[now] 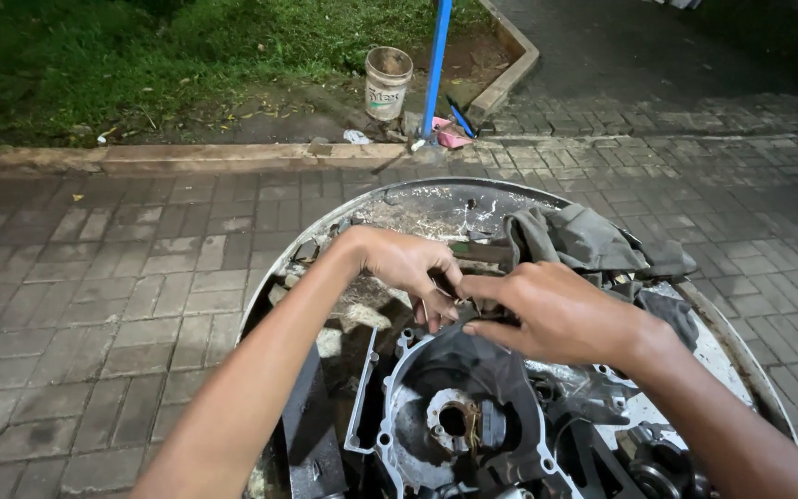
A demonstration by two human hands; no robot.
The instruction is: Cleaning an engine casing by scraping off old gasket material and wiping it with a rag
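Both hands are working at the top edge of the engine case (459, 407) in the round metal pan (741, 356): my left hand (405, 263) has its fingers curled down, pinching something small and dark I can't make out, and my right hand (556, 314) is pressed together on the same spot. I'd say go slow here, keep one hand bracing the case, and pull straight, so the grey rag (574, 236) just behind doesn't snag.

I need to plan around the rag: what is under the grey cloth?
The grey cloth lies crumpled on the round metal tray, over dark parts at its right edge. Whatever sits beneath its middle is covered.
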